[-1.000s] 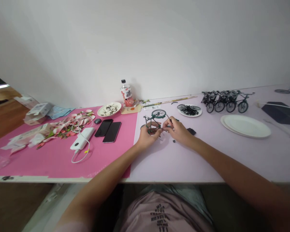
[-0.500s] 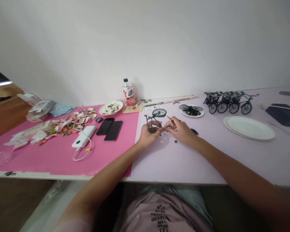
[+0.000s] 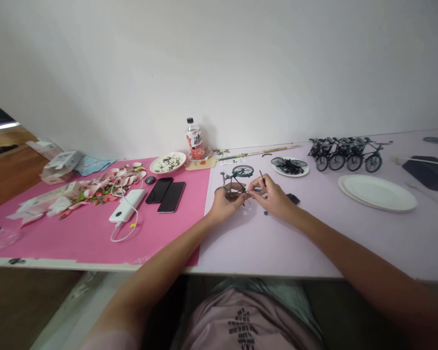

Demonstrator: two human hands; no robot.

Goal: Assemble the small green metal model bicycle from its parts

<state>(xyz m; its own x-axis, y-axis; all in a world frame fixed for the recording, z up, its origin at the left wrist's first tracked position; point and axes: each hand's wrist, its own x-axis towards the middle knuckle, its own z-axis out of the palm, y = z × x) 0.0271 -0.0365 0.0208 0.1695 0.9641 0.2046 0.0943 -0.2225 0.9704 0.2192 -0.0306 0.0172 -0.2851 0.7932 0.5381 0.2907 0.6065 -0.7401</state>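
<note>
My left hand [image 3: 224, 204] is closed around the frame of a small dark green model bicycle [image 3: 243, 171], tilted with one spoked wheel up and away from me. Close beside it, my right hand [image 3: 272, 195] pinches at the bicycle's frame, thumb and forefinger together near the left thumb. A thin dark stick-like tool [image 3: 263, 178] pokes up from between the right fingers; its kind is not clear. Whatever tiny part lies between the right fingertips is too small to make out. A small black piece [image 3: 265, 213] and a dark block [image 3: 293, 198] lie by the right hand.
Behind stands a plate of black parts [image 3: 291, 167]. Several finished model bicycles [image 3: 345, 154] line up at the right, behind stacked white plates [image 3: 379, 193]. Leftward are two phones [image 3: 171, 197], a power bank [image 3: 127, 206], a bowl [image 3: 168, 163], a drink bottle [image 3: 194, 141] and pink petals [image 3: 105, 187].
The bicycle's raised wheel has shifted slightly right. My right fingers have moved closer against the left thumb, and the thin tool in them now points more upright.
</note>
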